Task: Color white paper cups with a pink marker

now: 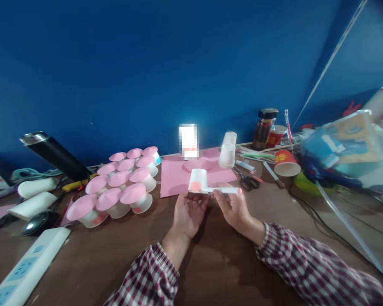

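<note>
My left hand (190, 213) is closed around the lower rim of a white paper cup (198, 176), which carries an orange-coloured patch low on its side. Between the fingers of my right hand (233, 208) is a white marker (225, 191) with an orange end; its tip meets the cup beside the patch. Behind the cup lies pink paper (172, 176) with a pink disc (198, 165) on it. To the left stand several upturned cups topped with pink paper cones (110, 199).
White cups (227, 156), scissors (249, 182) and loose markers (273, 174) lie to the right, near a red cup (287, 162), a jar (264, 129) and a plastic bag (341, 148). A power strip (32, 265) and black flask (55, 155) are on the left.
</note>
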Demonstrator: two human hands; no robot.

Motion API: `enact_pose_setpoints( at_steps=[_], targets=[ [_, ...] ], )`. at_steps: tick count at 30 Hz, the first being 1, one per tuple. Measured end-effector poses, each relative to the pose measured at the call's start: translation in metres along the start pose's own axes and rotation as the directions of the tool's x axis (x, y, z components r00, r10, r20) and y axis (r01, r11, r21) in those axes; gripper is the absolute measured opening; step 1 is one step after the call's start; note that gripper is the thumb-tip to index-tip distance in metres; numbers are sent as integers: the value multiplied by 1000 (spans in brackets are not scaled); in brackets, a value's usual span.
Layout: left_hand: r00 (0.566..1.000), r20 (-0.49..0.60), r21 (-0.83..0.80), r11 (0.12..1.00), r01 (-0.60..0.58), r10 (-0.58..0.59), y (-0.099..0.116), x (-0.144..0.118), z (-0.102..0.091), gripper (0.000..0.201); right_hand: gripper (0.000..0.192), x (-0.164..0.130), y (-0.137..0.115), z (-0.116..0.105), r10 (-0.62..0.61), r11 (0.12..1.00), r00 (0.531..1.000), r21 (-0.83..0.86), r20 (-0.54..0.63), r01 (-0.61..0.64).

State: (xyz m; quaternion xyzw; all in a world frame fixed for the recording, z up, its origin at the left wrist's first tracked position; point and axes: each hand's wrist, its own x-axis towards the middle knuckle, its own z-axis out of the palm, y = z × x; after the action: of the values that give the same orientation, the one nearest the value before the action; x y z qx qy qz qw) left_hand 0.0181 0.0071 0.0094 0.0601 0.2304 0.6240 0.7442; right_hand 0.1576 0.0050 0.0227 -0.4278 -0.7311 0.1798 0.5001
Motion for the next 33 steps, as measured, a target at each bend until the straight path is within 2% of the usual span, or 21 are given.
enact_pose_setpoints(
  at_steps=[24,33],
  targets=[
    [1000,5,23,1000,17,-17,0,0,0,13,24,3,-3,-2,-46,997,999,-64,-4,46],
    [1000,19,23,1000,16,-17,0,-2,1,15,20,0,1,0,-50,997,999,-67,-11,49]
  ],
)
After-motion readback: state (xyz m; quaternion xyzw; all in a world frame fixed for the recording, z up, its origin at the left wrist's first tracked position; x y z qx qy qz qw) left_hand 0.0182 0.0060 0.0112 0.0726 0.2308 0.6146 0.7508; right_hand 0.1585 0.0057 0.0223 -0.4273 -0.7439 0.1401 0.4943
